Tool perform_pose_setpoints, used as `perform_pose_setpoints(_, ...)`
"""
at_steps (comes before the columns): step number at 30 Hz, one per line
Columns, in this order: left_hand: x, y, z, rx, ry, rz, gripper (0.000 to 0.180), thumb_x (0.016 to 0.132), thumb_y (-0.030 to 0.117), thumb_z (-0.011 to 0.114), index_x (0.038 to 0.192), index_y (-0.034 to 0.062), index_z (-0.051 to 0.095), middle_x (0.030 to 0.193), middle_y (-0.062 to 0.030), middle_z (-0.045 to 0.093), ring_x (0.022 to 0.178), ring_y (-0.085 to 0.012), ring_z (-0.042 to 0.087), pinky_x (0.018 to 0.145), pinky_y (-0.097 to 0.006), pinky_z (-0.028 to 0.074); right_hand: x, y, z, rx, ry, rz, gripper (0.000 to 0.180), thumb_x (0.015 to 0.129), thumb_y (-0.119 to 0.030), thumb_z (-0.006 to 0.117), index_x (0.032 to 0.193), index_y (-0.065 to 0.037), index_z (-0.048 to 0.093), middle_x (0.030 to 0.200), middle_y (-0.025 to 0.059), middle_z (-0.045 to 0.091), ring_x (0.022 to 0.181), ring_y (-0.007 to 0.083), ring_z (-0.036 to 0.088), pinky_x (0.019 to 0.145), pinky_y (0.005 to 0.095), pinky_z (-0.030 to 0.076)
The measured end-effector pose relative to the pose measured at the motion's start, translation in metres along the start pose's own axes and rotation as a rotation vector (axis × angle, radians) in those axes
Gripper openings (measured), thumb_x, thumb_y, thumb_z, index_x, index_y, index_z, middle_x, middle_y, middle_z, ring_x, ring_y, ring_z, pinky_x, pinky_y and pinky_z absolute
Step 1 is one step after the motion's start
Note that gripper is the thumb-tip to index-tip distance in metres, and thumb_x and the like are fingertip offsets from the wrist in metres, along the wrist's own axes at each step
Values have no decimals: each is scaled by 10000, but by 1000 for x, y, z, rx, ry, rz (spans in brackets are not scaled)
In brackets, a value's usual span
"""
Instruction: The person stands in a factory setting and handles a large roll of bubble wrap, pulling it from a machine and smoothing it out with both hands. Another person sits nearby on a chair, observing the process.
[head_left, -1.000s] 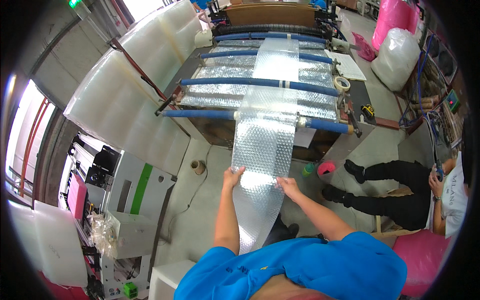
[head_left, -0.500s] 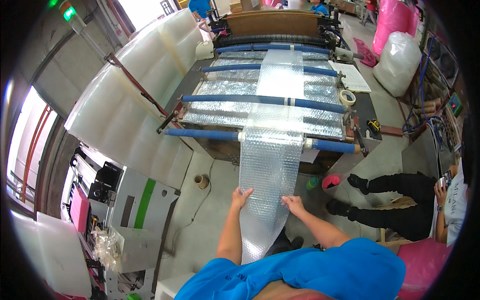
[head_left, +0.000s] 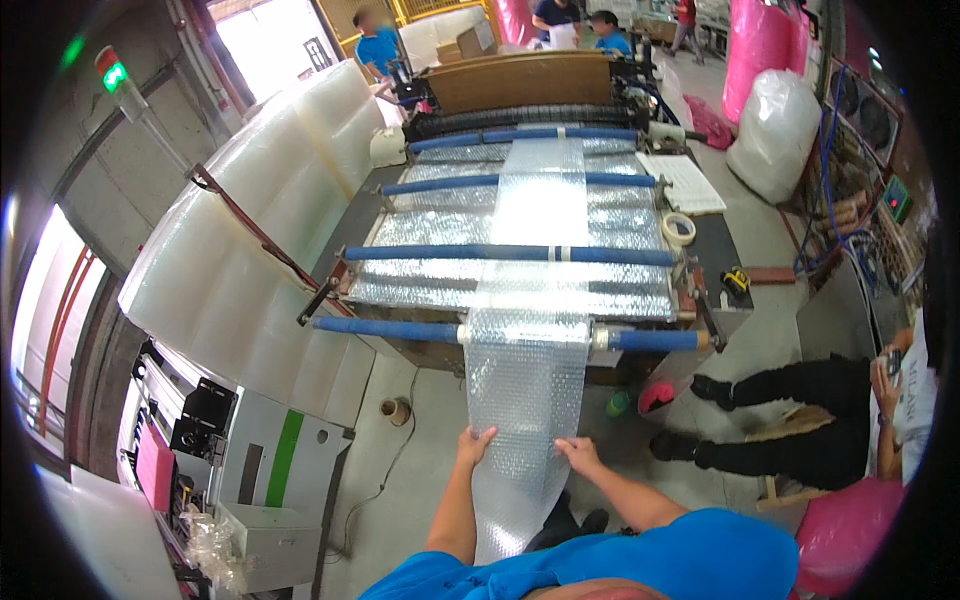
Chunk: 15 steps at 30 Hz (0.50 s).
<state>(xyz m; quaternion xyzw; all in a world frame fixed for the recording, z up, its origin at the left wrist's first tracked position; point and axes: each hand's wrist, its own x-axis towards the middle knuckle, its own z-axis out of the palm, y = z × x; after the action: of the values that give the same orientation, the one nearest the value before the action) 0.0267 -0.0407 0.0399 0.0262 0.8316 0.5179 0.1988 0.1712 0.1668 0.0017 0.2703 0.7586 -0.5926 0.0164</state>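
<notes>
A long strip of clear bubble wrap comes off the machine over its nearest blue roller and hangs down toward my body. My left hand is closed on the strip's left edge, thumb on top. On its right edge my right hand pinches the film between thumb and fingers. Between my hands the bubble wrap is spread across, and its lower end runs down past my forearms to my blue shirt. Farther back, the strip lies over more blue rollers and a silvery bubbled sheet.
Large bubble wrap rolls stand left of the machine. A tape roll and a yellow tape measure lie on its right side. A person in black trousers stands at right. A cardboard core is on the floor.
The view has tilted up, so the machine sits lower in the picture and more people show behind it. Both hands keep their hold on the bubble wrap's edges.
</notes>
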Motion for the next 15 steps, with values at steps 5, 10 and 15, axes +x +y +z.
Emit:
perform_pose_setpoints(5,-12,19,3,212,-54,-147,591,643,403,659,995,-48,508,928,-154,574,863,-223,550,763,-313,421,-8,16,-4,-112,18,-1,325,730,-355,553,756,-42,634,651,70,599,626,141,559,608,278,431)
perform_pose_setpoints(10,8,11,-2,105,-10,-25,628,625,485,636,959,-37,532,898,-147,584,846,-221,554,749,-319,427,2,6,10,223,88,55,332,731,-346,550,758,-25,632,676,83,606,645,136,561,612,273,431)
perform_pose_setpoints(15,51,47,-13,101,-97,-143,583,603,516,634,850,-10,588,786,-109,599,726,-177,563,653,-293,441,25,-60,-26,70,76,-74,266,768,-266,535,724,-14,609,583,15,547,536,84,487,490,234,385)
